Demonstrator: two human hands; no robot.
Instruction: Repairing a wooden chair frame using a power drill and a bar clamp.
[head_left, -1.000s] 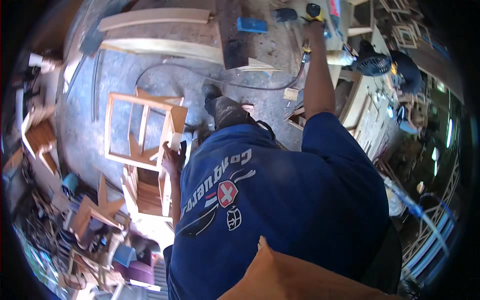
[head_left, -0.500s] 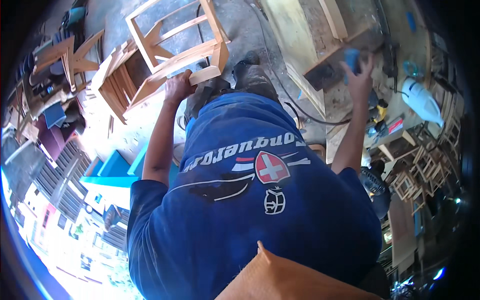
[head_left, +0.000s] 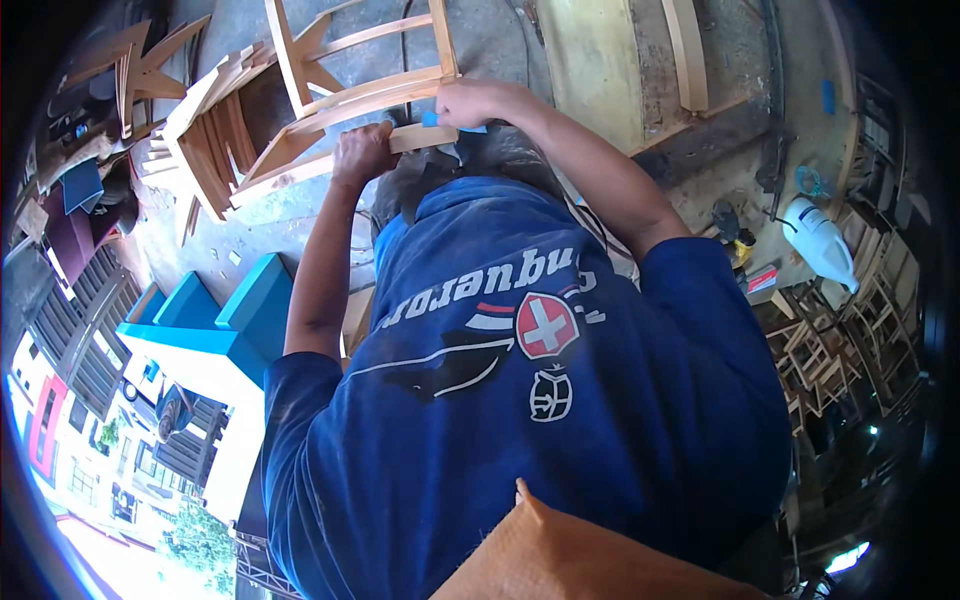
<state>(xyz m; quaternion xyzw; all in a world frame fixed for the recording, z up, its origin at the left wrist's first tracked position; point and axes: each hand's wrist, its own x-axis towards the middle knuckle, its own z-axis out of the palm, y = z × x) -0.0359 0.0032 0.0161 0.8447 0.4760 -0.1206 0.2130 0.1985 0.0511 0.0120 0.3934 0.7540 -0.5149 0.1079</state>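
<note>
A pale wooden frame [head_left: 340, 98], chair-like with slats, lies tilted in front of my legs. My left hand [head_left: 364, 155] is closed round its near rail [head_left: 425, 137]. At the rail's right end, my right hand [head_left: 482, 102] is closed on a flat blue piece [head_left: 440, 121], pressed against the wood near the frame's corner. Only the blue piece's edges show past the fingers, so its exact kind cannot be made out.
Stacked cut wood pieces [head_left: 222, 140] stand left of the frame. A teal and white furniture piece [head_left: 200, 340] is at the left. On the right are a wooden plank [head_left: 686, 60], a white plastic bottle [head_left: 822, 243] and piled wooden frames [head_left: 815, 350].
My right hand has swung in from the right with the blue piece and now meets the wooden frame. My left hand stays on the rail.
</note>
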